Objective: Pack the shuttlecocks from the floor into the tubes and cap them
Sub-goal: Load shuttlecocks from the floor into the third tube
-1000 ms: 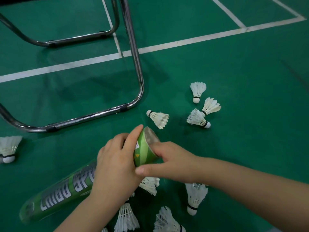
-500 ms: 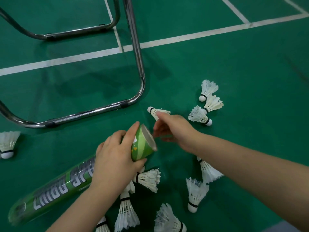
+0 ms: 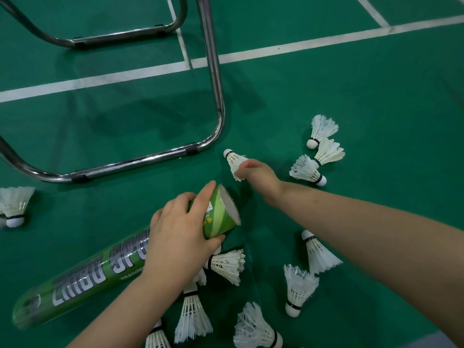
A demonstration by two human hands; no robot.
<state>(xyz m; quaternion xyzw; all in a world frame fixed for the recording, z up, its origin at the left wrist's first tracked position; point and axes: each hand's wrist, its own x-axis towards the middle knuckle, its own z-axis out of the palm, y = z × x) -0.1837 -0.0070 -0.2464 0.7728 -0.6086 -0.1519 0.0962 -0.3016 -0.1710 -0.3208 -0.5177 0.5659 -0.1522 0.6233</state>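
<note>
My left hand (image 3: 183,237) wraps the green tube (image 3: 82,277) just behind its open mouth, tipping that end up off the floor (image 3: 376,96). My right hand (image 3: 261,172) has its grip pinched on the feather skirt of one shuttlecock (image 3: 233,160), near the mouth, cork pointing away from me. Pinching too hard could bend those feathers. If I bring it in skirt-first or crooked, it may catch on the rim. My left forearm hangs over loose shuttlecocks (image 3: 226,267); sagging could crush them.
</note>
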